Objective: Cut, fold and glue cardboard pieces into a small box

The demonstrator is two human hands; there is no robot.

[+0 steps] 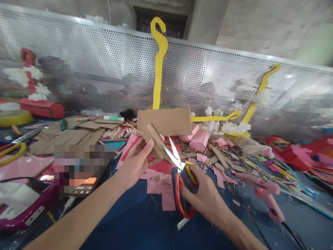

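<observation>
Between the thumb and fingers of my left hand (137,161) is a narrow folded strip of cardboard (155,137), tilted over the table. My right hand (201,189) grips scissors (179,173) with one red and one yellow handle loop. The blades are parted, their tips close to the strip's right edge; whether they touch it I cannot tell. Just behind stands a brown cardboard box (165,121), with a tall yellow hook-shaped piece (158,66) rising at its back. Pink paper cutouts (161,185) lie below my hands on the blue table (135,222).
A pink glue gun (265,194) with a cord lies at right. Cardboard scraps (70,139) and a purple tissue holder (23,208) are at left. White flowers and yellow hooks (264,86) stand at back right, before a perforated metal panel (109,62).
</observation>
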